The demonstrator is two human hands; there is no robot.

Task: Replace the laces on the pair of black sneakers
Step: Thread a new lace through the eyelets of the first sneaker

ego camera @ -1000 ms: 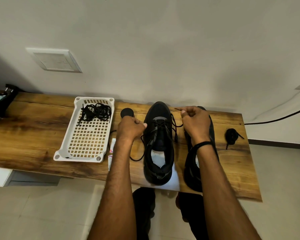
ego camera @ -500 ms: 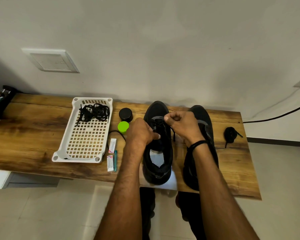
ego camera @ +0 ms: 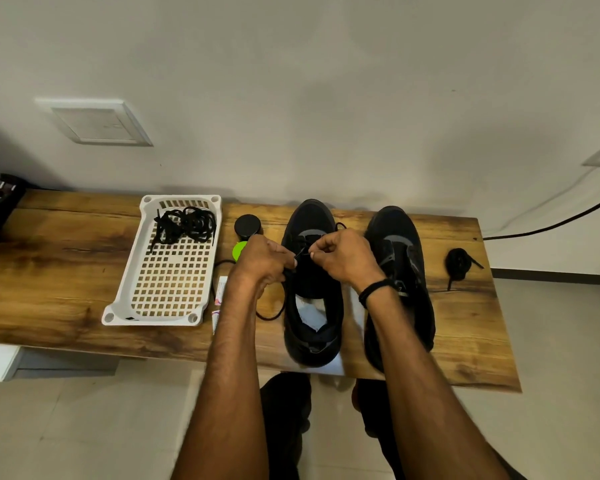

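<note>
Sneakers (ego camera: 313,341) (ego camera: 395,230) two; hands (ego camera: 260,261) (ego camera: 343,258) two, pinching one lace (ego camera: 302,252).

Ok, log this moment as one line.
step: lacing sneaker | left hand: pinches lace | right hand: pinches lace | other sneaker: untouched | tray: loose laces | coiled lace: on bench

The wooden worktop (ego camera: 66,271) before me carries a white perforated basket (ego camera: 125,292) left of centre. Just beside the basket's right side lie a black round tin (ego camera: 246,226), a green cap (ego camera: 239,250) and small packets (ego camera: 221,287). Both shoes point toes to the rear edge: the first sneaker (ego camera: 312,216) at centre, the second sneaker (ego camera: 395,230) to its right. A coiled black lace (ego camera: 458,263) lies near the right edge.
</note>
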